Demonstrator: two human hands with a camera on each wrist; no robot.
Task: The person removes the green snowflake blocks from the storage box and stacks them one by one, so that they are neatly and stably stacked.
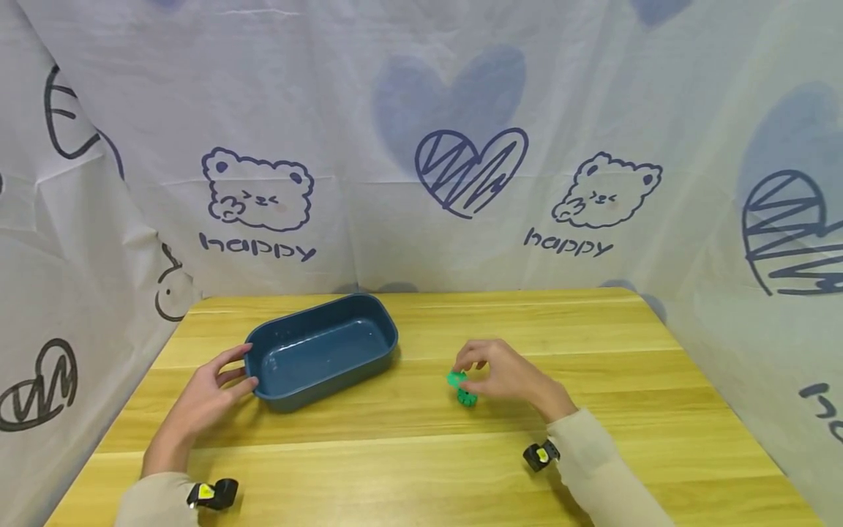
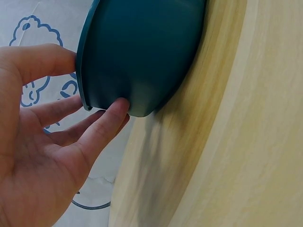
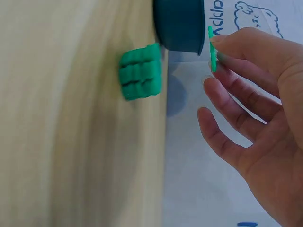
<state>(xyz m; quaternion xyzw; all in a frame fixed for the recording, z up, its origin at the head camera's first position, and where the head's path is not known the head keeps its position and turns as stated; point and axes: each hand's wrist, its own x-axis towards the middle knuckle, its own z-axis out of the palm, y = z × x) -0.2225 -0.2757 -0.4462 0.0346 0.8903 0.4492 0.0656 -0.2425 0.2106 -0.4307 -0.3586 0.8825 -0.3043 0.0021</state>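
At the left end of a dark blue rectangular tub [image 1: 323, 391], my left hand [image 1: 207, 395] holds the rim. In the left wrist view the thumb reaches over the tub's edge [image 2: 83, 71] and another fingertip presses the outer wall. My right hand [image 1: 497, 373] pinches a thin flat green piece [image 3: 212, 52] between thumb and fingertips, above the table. Just below it sits a green ridged block [image 3: 141, 73] with scalloped sides, apart from the hand. From the head view the block [image 1: 467, 398] is partly covered by the held piece [image 1: 456, 379].
The wooden table [image 1: 408, 476] carries the tub at its back left. A white cloth [image 1: 369, 146] printed with bears and hearts hangs behind and at both sides. Each wrist wears a small black camera [image 1: 214, 494].
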